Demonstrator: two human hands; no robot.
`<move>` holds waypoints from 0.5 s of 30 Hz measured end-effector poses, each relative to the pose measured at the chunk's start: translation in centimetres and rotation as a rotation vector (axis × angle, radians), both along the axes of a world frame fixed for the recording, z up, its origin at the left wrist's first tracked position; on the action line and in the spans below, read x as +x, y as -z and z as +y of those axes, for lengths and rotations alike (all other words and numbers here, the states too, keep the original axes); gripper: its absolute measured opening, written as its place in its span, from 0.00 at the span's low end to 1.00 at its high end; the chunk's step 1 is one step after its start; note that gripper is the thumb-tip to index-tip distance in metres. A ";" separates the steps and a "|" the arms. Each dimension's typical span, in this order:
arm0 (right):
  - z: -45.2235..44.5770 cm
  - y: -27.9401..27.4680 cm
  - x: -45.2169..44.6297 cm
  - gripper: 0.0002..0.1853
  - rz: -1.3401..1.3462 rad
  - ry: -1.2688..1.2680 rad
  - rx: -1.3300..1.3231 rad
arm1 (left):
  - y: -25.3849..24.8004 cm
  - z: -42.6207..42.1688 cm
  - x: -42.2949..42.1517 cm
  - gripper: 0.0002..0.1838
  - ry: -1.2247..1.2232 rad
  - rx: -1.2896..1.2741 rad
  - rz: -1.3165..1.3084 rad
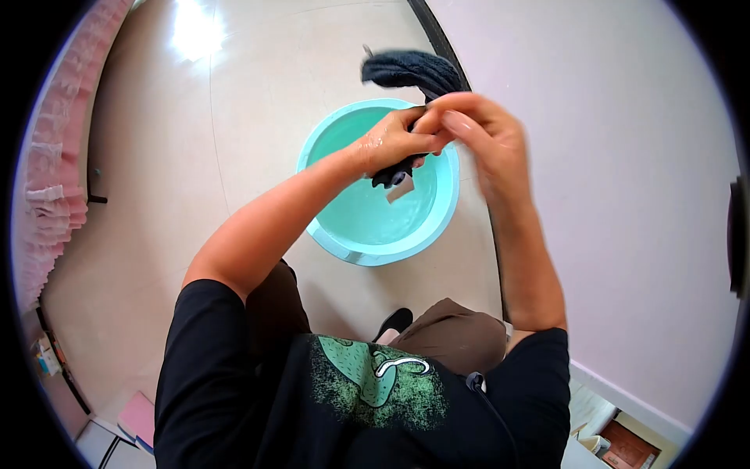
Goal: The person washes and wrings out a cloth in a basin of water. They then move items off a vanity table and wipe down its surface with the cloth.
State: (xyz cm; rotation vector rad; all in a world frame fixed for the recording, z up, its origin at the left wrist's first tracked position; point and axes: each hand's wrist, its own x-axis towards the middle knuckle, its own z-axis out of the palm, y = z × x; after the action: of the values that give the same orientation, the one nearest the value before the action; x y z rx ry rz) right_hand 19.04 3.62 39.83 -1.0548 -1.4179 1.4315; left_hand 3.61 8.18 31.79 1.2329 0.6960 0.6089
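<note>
Cloth, dark and bunched, is gripped above a basin of water by the curled left hand; whether it is held by the half-closed right hand cannot be told. Wetting seems done, unfolding not.

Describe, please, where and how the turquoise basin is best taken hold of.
I'd grip the basin by opposite sides of its broad rim, left hand and right hand coming from above: it is round, wide open and holds water, so a balanced two-sided hold should keep it level.
</note>
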 end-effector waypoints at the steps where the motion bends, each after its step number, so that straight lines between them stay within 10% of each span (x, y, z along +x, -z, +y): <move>1: 0.2 -0.7 0.8 0.17 -0.267 -0.018 0.364 | -0.6 -0.2 -0.4 0.14 0.024 -0.065 -0.017; 3: 0.3 -2.6 1.2 0.29 -0.940 -0.121 0.841 | -1.4 -0.1 -1.0 0.15 0.112 -0.117 0.012; 7: 1.6 0.5 1.7 0.24 -1.274 -0.236 1.047 | -2.3 -0.1 -1.1 0.20 0.344 -0.109 0.077; 12: 2.3 1.7 2.1 0.12 -1.473 -0.305 1.083 | -0.3 0.4 -1.4 0.32 0.369 -0.028 0.224; 15: 2.0 2.5 1.4 0.08 -1.577 -0.417 0.635 | 1.1 0.8 -1.4 0.29 0.270 0.602 0.427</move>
State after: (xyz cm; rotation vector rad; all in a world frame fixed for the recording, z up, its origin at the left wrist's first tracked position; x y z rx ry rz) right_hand 20.44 5.63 37.37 -1.5017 -3.0066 -0.0202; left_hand 2.23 8.93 30.68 2.0188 0.7009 0.3335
